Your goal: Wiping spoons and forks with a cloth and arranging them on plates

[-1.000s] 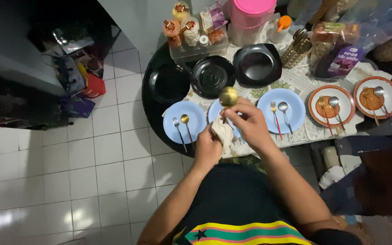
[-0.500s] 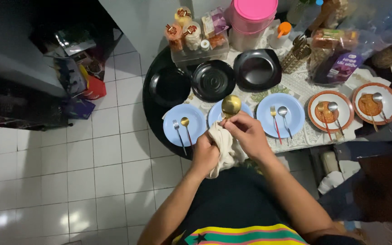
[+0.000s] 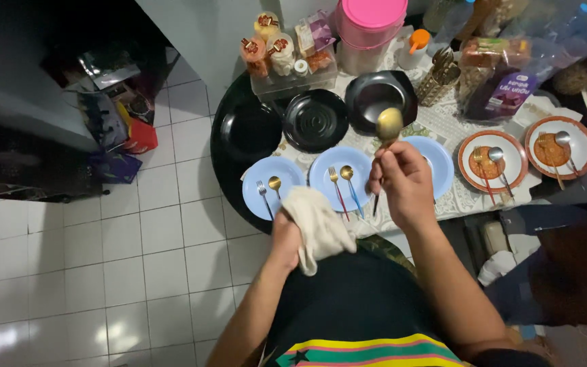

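Three round light-blue plates lie in a row near the bench's front edge: left [image 3: 274, 187], middle [image 3: 338, 173] and right [image 3: 436, 160], the last partly hidden. Three glossy black plates sit farther back: a large round one [image 3: 246, 129], a ribbed round one [image 3: 316, 120] and a squarish one [image 3: 375, 95]. Two white plates with orange rims lie at the right, one [image 3: 494, 160] nearer than the other [image 3: 557, 146]. Each of the left and middle blue plates carries one fork and one gold-bowled spoon. One gold spoon [image 3: 388, 126] is raised above them. One beige cloth [image 3: 317, 228] is in view. One pink-lidded round container [image 3: 368, 24] stands at the far edge.
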